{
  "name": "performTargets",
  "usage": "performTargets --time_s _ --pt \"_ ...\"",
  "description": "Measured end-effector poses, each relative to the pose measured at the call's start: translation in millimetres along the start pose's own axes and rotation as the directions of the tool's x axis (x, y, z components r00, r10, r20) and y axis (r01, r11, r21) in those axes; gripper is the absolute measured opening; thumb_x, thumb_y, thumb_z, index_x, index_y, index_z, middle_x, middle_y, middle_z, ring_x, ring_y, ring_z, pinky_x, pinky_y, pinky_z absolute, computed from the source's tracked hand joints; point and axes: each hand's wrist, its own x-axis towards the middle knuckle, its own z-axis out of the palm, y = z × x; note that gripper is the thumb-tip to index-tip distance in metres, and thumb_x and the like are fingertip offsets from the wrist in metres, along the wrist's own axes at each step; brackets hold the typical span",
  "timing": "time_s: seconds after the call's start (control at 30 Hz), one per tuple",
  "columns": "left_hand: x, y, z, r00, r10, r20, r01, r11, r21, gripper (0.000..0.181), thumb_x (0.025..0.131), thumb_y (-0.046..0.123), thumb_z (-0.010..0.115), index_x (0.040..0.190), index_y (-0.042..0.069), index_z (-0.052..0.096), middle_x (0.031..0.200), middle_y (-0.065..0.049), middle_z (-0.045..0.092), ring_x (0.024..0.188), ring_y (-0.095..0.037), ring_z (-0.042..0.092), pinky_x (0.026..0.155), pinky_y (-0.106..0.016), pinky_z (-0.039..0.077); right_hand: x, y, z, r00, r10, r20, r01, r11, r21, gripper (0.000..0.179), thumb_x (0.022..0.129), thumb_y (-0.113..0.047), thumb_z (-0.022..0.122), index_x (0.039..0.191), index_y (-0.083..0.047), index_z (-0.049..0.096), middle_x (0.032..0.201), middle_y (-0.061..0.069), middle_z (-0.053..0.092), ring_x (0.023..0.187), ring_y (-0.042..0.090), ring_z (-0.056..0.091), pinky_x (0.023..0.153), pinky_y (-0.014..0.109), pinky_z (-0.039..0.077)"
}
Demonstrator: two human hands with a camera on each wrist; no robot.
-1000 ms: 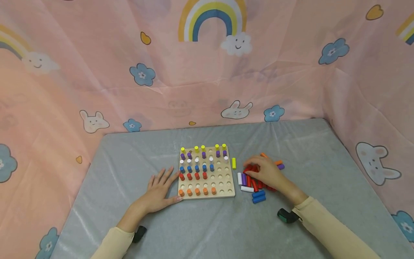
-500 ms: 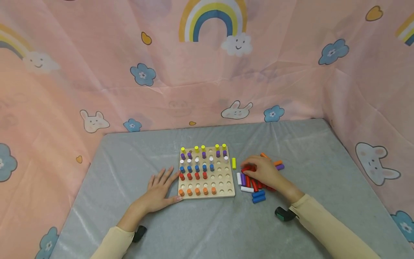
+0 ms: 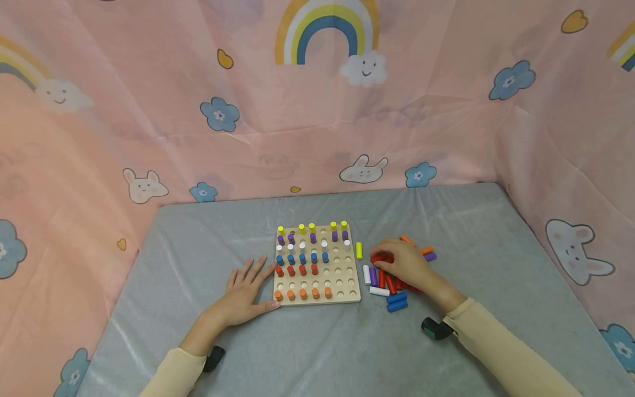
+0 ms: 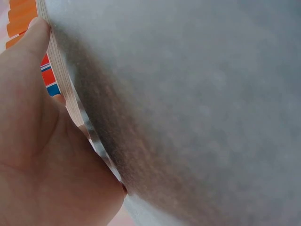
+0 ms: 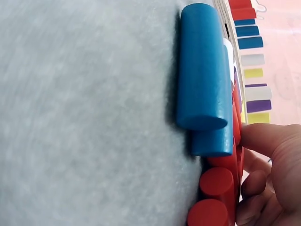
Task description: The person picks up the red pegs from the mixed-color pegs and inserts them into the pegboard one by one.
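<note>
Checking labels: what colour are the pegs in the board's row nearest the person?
Orange pegs; clearest in head view.

Pegboard on the table, pegs in its holes.
Left of the pegboard, touching it, lies the left hand; right, the right hand over loose pegs; behind, the curtain.

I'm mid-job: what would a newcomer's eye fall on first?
Likely the pale wooden pegboard on the grey table, bearing rows of upright coloured cylindrical pegs, the left hand spread at its left edge. Then the loose red cylindrical pegs to its right, the right hand among them. Above, the striped rainbow on the pink fabric backdrop.
</note>
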Motion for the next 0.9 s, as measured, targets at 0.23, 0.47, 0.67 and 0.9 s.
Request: performTargets --time_s 0.23,0.47,0.67,0.9 --pt "0.2 4.7 -3.9 0.999 -0.025 0.036 0.023 0.999 0.036 0.091 0.088 0.060 0.063 0.160 0.024 0.020 0.169 -0.010 0.011 0.155 -0.041 0.005 0.116 -0.072 0.006 1.1 -2.0 0.7 1.000 0.009 0.004 -0.009 1.000 -0.007 0.018 0.085 -0.018 0.079 0.103 -0.017 0.076 0.101 -0.002 0.072 0.096 0.017 0.066 0.086 0.043 0.056" --pt "0.5 4.4 -4.6 0.999 -0.026 0.044 0.024 0.999 0.048 0.091 0.089 0.059 0.064 0.160 0.024 0.019 0.169 -0.009 0.010 0.155 -0.041 0.005 0.117 -0.071 0.006 2.1 -4.7 0.6 0.999 0.030 0.014 -0.030 0.999 -0.034 0.018 0.085 -0.018 0.078 0.103 -0.016 0.077 0.103 0.000 0.071 0.097 0.019 0.066 0.087 0.044 0.056" --pt "0.9 4.5 -4.8 0.998 -0.032 0.048 0.030 0.999 0.044 0.091 0.088 0.060 0.063 0.160 0.025 0.018 0.169 -0.008 0.009 0.155 -0.040 0.004 0.117 -0.070 0.005 2.8 -6.1 0.6 0.999 0.031 0.010 -0.031 0.999 -0.038 0.018 0.085 -0.018 0.078 0.103 -0.016 0.077 0.102 -0.001 0.070 0.095 0.018 0.065 0.085 0.043 0.056" --pt "1.1 4.4 -4.7 0.999 -0.027 0.043 0.025 0.999 0.038 0.091 0.088 0.060 0.064 0.160 0.025 0.019 0.169 -0.009 0.010 0.155 -0.040 0.005 0.117 -0.071 0.006 3.1 -5.1 1.4 1.000 0.019 -0.002 -0.019 0.999 -0.043 0.017 0.085 -0.018 0.078 0.103 -0.016 0.076 0.101 -0.001 0.070 0.095 0.018 0.065 0.085 0.042 0.056"
